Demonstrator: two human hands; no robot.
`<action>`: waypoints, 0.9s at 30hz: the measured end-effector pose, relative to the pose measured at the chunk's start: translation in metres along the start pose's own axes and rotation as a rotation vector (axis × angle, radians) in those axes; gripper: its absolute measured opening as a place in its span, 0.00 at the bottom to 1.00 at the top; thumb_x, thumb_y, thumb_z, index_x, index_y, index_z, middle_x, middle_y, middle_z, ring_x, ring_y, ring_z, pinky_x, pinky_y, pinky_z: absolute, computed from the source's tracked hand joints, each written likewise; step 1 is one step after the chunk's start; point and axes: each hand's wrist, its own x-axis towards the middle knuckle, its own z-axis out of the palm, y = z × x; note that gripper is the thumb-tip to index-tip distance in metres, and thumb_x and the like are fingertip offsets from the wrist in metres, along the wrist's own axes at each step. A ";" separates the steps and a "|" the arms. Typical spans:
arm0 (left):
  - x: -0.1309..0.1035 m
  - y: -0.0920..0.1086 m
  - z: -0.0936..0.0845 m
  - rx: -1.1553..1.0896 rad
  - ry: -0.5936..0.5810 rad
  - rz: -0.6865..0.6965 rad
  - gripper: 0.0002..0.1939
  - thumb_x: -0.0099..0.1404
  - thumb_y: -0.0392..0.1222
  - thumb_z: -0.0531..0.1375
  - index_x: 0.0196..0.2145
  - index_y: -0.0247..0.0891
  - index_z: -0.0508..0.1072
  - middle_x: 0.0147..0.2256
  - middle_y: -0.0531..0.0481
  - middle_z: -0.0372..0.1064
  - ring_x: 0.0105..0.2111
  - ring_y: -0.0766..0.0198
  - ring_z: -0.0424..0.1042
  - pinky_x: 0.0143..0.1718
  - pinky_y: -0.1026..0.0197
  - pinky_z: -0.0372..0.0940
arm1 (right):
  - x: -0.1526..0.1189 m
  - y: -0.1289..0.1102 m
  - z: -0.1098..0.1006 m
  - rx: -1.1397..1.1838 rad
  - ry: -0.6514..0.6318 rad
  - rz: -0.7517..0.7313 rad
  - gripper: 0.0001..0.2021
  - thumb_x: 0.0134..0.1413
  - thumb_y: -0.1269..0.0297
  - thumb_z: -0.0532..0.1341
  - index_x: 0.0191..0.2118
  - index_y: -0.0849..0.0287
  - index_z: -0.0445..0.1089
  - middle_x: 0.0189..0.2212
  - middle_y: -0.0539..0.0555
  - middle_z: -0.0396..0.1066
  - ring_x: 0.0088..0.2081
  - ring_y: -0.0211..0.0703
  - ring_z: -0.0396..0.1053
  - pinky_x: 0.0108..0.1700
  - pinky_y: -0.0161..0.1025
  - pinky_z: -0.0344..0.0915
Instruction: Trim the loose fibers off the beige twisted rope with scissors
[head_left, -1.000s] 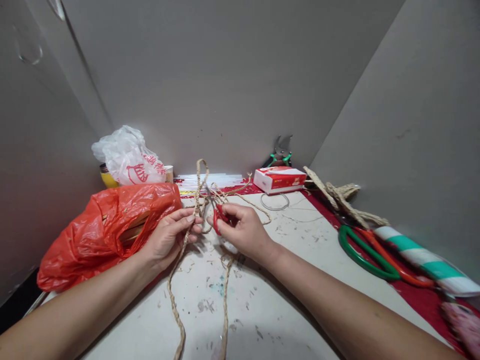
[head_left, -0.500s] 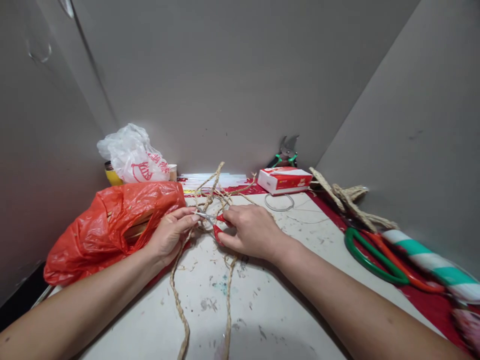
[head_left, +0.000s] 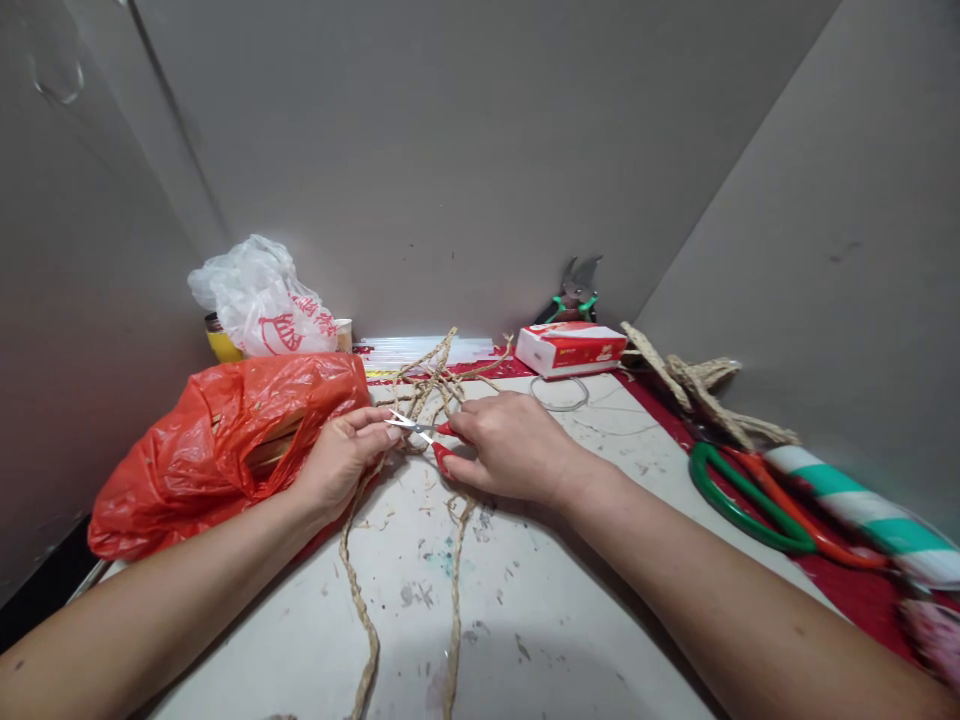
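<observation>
The worktable (head_left: 540, 600) bears braided cord (head_left: 431, 385), heaped between and beyond both hands. The right hand (head_left: 510, 445) is curled round the handles of the scissors (head_left: 420, 430); the left hand's (head_left: 341, 460) thumb and fingers nearly meet, their hold indeterminable. Parted blades sit at those fingertips: closing them unsighted could nick skin.
</observation>
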 end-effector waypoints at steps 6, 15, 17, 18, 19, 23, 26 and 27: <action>-0.001 0.001 0.002 0.010 -0.018 -0.002 0.14 0.49 0.35 0.69 0.35 0.32 0.74 0.29 0.50 0.76 0.25 0.72 0.71 0.28 0.70 0.61 | 0.001 0.001 -0.001 -0.063 0.000 -0.018 0.15 0.52 0.53 0.55 0.32 0.60 0.72 0.28 0.55 0.73 0.30 0.43 0.67 0.31 0.39 0.49; 0.001 0.000 -0.001 0.023 0.002 -0.004 0.14 0.49 0.37 0.69 0.35 0.31 0.74 0.31 0.47 0.77 0.25 0.71 0.69 0.25 0.70 0.59 | 0.002 0.009 0.005 0.027 -0.008 -0.068 0.14 0.58 0.58 0.53 0.29 0.59 0.72 0.26 0.52 0.73 0.27 0.38 0.64 0.30 0.38 0.47; 0.001 0.000 0.000 -0.001 0.013 -0.013 0.15 0.48 0.37 0.70 0.35 0.32 0.74 0.33 0.46 0.77 0.26 0.70 0.70 0.28 0.69 0.61 | 0.001 0.011 0.007 0.070 0.013 -0.053 0.14 0.58 0.58 0.53 0.29 0.58 0.72 0.26 0.51 0.73 0.27 0.38 0.64 0.30 0.38 0.48; 0.000 0.001 0.000 -0.012 0.017 -0.017 0.16 0.48 0.37 0.70 0.35 0.32 0.74 0.33 0.45 0.77 0.26 0.70 0.71 0.29 0.68 0.62 | 0.000 0.011 0.008 0.082 0.019 -0.033 0.14 0.57 0.57 0.53 0.29 0.58 0.71 0.26 0.51 0.73 0.27 0.38 0.64 0.29 0.38 0.48; 0.000 0.001 0.001 -0.020 0.019 -0.020 0.16 0.48 0.36 0.70 0.35 0.32 0.74 0.33 0.45 0.77 0.26 0.70 0.71 0.29 0.68 0.62 | 0.000 0.011 0.008 0.088 0.022 -0.012 0.14 0.56 0.56 0.53 0.28 0.58 0.71 0.26 0.52 0.72 0.26 0.38 0.64 0.29 0.38 0.48; -0.001 0.002 0.003 -0.035 0.009 -0.010 0.14 0.48 0.35 0.69 0.34 0.31 0.74 0.32 0.45 0.77 0.26 0.70 0.70 0.28 0.68 0.62 | 0.000 0.008 0.008 0.077 0.028 0.019 0.15 0.53 0.53 0.55 0.29 0.59 0.71 0.28 0.53 0.73 0.28 0.40 0.64 0.30 0.38 0.49; -0.002 0.002 0.003 -0.053 0.004 -0.035 0.14 0.48 0.34 0.69 0.34 0.32 0.74 0.32 0.45 0.77 0.25 0.71 0.70 0.28 0.68 0.62 | 0.001 0.007 0.007 0.045 0.024 0.022 0.16 0.53 0.52 0.54 0.30 0.59 0.72 0.29 0.55 0.73 0.29 0.42 0.65 0.31 0.38 0.50; -0.002 0.002 0.003 -0.057 0.004 -0.047 0.14 0.48 0.34 0.69 0.35 0.32 0.73 0.33 0.44 0.77 0.25 0.71 0.70 0.28 0.69 0.62 | 0.001 0.006 0.007 0.037 0.018 0.021 0.16 0.53 0.52 0.54 0.30 0.59 0.72 0.28 0.55 0.73 0.29 0.42 0.66 0.31 0.38 0.50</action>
